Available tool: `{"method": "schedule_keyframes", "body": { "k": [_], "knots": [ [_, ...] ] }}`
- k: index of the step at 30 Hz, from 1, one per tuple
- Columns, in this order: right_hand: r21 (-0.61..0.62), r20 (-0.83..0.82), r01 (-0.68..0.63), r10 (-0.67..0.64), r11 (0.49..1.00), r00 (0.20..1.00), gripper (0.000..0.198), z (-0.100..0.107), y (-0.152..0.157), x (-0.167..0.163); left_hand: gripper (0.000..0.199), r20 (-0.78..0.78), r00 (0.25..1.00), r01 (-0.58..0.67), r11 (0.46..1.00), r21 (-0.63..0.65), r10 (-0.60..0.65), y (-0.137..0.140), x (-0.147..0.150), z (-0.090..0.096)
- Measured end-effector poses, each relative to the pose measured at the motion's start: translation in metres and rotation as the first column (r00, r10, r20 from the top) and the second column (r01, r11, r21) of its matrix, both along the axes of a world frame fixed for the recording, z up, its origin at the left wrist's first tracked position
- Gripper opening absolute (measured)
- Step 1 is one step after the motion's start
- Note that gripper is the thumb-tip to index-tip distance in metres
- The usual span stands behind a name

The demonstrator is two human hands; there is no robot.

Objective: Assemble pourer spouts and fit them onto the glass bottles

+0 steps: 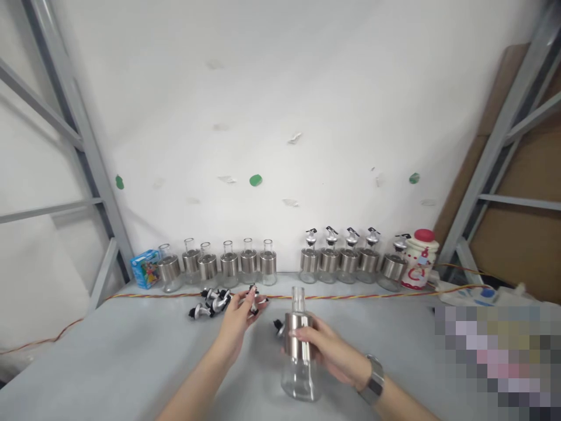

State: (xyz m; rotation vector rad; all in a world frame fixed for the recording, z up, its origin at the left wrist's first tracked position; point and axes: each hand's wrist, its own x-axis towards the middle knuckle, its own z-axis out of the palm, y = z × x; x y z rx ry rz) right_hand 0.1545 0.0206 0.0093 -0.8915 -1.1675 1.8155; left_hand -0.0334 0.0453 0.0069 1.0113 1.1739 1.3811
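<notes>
My right hand [328, 348] is wrapped round a glass bottle [300, 374] with a shiny metal sleeve; its narrow neck stands uncovered and upright. My left hand [243, 310] pinches a black-and-silver pourer stopper [253, 290] between thumb and fingers, to the left of the bottle neck. Several loose pourer stoppers [214, 301] lie in a heap just left of that hand. One more stopper [278, 327] shows partly behind the held bottle.
Along the wall at left stand several uncapped bottles [229, 269] beside a blue box [146, 269]. At right, several bottles [349, 263] carry stoppers, next to a red-lidded jar [421, 260]. A twisted red-yellow wire [350, 297] crosses the grey table [109, 362]. A power strip [486, 293] lies far right.
</notes>
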Motion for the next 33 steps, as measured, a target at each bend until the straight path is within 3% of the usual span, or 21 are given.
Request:
{"method": "schedule_keyframes", "body": {
  "k": [3,5,9,13,19,22,26,29,31,33],
  "knots": [
    [0.117,0.053,0.192,-0.199,0.974,0.979,0.035,-0.003,0.01,0.004,0.037,0.247,0.968,0.027,0.999,0.021,-0.032,0.0,-0.002,0.004],
    [0.198,0.11,0.21,-0.235,0.957,0.966,0.035,-0.002,0.016,0.011,0.039,0.243,0.969,0.032,0.997,0.064,-0.046,0.0,-0.003,0.006],
    [0.409,0.28,0.009,-0.135,0.913,0.951,0.037,0.01,0.011,0.019,0.04,0.149,0.982,0.089,0.983,0.163,-0.113,-0.004,-0.004,0.011],
    [0.5,0.493,-0.184,-0.104,0.846,0.864,0.028,0.017,-0.003,0.014,0.039,-0.04,0.994,0.105,0.975,0.197,-0.099,-0.01,-0.002,0.016],
    [0.601,0.617,-0.206,-0.284,0.772,0.734,0.023,0.013,-0.009,0.011,0.038,-0.364,0.928,0.187,0.943,0.276,-0.078,-0.019,0.001,0.023],
    [0.626,0.628,-0.208,-0.328,0.751,0.706,0.028,0.013,-0.009,0.012,0.034,-0.509,0.86,0.231,0.915,0.33,-0.033,-0.021,-0.002,0.027],
    [0.659,0.655,-0.233,-0.393,0.716,0.645,0.032,0.016,-0.011,0.012,0.035,-0.668,0.744,0.303,0.903,0.305,-0.024,-0.024,-0.006,0.035],
    [0.674,0.666,-0.268,-0.409,0.688,0.624,0.031,0.017,-0.012,0.012,0.034,-0.709,0.702,0.349,0.899,0.266,-0.064,-0.028,-0.006,0.04],
    [0.676,0.666,-0.274,-0.407,0.684,0.625,0.029,0.017,-0.013,0.011,0.035,-0.658,0.749,0.327,0.905,0.271,-0.074,-0.03,-0.006,0.042],
    [0.677,0.661,-0.269,-0.404,0.685,0.633,0.027,0.016,-0.015,0.009,0.051,-0.561,0.825,0.269,0.92,0.284,-0.068,-0.031,-0.004,0.041]
  ]
}}
